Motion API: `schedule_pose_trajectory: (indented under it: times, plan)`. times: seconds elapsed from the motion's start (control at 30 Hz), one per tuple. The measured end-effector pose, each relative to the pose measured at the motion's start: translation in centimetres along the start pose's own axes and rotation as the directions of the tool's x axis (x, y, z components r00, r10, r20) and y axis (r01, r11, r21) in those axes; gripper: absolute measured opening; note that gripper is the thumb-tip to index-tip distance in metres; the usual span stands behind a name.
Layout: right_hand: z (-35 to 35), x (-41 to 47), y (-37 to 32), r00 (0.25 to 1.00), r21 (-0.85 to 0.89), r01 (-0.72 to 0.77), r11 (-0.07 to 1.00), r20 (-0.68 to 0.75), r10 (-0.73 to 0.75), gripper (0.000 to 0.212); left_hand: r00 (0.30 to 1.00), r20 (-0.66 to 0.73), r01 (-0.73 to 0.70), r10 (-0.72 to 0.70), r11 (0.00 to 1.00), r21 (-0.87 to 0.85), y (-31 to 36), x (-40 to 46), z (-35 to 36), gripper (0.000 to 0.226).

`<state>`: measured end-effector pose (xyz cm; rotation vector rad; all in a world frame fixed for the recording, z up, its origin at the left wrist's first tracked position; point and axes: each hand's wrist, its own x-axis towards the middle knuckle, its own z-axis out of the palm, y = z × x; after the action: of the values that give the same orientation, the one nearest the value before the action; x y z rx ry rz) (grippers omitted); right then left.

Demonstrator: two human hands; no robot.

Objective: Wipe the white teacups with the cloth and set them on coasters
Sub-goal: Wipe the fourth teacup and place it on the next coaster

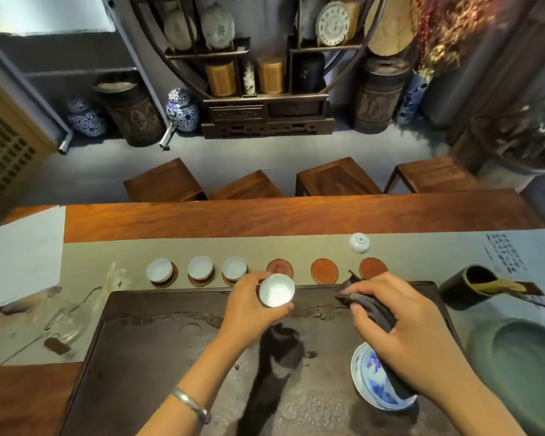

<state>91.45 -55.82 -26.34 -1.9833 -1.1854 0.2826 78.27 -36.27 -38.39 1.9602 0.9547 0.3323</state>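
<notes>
Tea table point(265, 220): three cups point(200, 267) sit on coasters; left hand point(252, 305) grips a fourth cup point(277, 291), right hand point(400, 319) clutches cloth point(372, 309); three coasters point(324, 270) bare at 12 o'clock, one cup point(359, 242) upturned beyond.

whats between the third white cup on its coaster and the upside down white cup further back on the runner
In the head view, two bare round reddish-brown coasters sit between the third white teacup and the overturned white cup; the left hand holds another white teacup near the first.

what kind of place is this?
Probably a tea room or tea shop: a dark tea tray on a long wooden table, a row of white teacups on coasters, and wrapped tea cakes on a display shelf behind.
</notes>
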Motion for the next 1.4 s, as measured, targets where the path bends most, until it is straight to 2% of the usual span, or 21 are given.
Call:
schedule_pose_trajectory:
  times: [0.17, 0.4, 0.6, 0.9, 1.17, 1.27, 1.33, 1.4]
  plan:
    - [0.5, 1.9, 1.0, 0.998, -0.024, -0.057, 0.998, 0.012, 0.058, 0.023, 1.000, -0.012, 0.015, -0.015, 0.998, 0.063, -1.8, 5.6, 1.9, 0.061]
    - [1.4, 4.9, 2.8, 0.990, -0.056, -0.125, 0.991, 0.060, 0.128, 0.024, 0.992, 0.103, 0.057, -0.071, 0.990, 0.130, -4.9, 11.5, 4.4, 0.065]
    - [1.8, 5.7, 4.7, 0.971, -0.067, -0.208, 0.976, 0.108, 0.214, 0.023, 0.984, 0.138, 0.091, -0.111, 0.985, 0.144, -6.9, 13.5, 6.2, 0.068]
    - [2.5, 6.7, 6.2, 0.950, -0.105, -0.264, 0.959, 0.144, 0.278, 0.022, 0.987, 0.114, 0.091, -0.110, 0.983, 0.157, -8.5, 14.3, 7.0, 0.066]
    - [2.9, 7.3, 6.3, 0.952, -0.101, -0.251, 0.963, 0.156, 0.265, 0.023, 0.986, 0.132, 0.080, -0.101, 0.985, 0.153, -8.3, 14.1, 7.0, 0.067]
    - [2.8, 7.3, 6.2, 0.957, -0.092, -0.239, 0.967, 0.145, 0.250, 0.023, 0.988, 0.125, 0.076, -0.095, 0.986, 0.148, -8.1, 13.8, 6.9, 0.083]
    - [2.7, 7.2, 6.3, 0.961, -0.083, -0.233, 0.969, 0.130, 0.242, 0.022, 0.995, 0.071, 0.062, -0.070, 0.992, 0.115, -7.5, 13.5, 6.8, 0.095]
    - [2.4, 7.0, 6.3, 0.965, -0.070, -0.231, 0.970, 0.113, 0.238, 0.021, 1.000, 0.016, 0.021, -0.023, 0.996, 0.085, -6.4, 13.5, 6.7, 0.090]
